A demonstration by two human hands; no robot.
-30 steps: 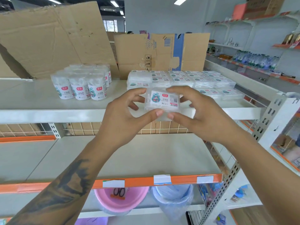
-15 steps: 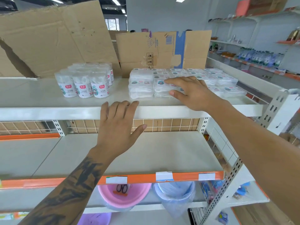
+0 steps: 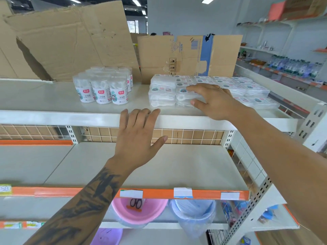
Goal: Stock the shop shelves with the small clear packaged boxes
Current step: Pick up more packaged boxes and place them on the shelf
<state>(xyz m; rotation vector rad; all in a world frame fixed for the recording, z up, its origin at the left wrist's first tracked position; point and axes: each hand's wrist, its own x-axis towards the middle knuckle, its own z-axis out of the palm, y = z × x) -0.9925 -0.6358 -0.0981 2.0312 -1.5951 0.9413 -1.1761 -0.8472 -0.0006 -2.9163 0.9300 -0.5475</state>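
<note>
Small clear packaged boxes [image 3: 208, 89] are stacked in rows on the top shelf [image 3: 53, 117], right of the round tubs [image 3: 102, 89]. The front stack is touched by the right hand [image 3: 212, 101], fingers spread; the left hand [image 3: 138, 137], fingers straight and together, rests on the shelf's edge. Stocking seems well advanced, with room left.

hidden: stacked clear boxes [image 3: 187, 99] partly under right hand [image 3: 215, 101] | labels unreadable (too small)

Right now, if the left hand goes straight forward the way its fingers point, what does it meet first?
Probably the round white tubs, though depth is unclear. The left hand rests on the top shelf edge, fingers pointing up and slightly left, over bare shelf. The clear boxes lie to the right of that line.
</note>
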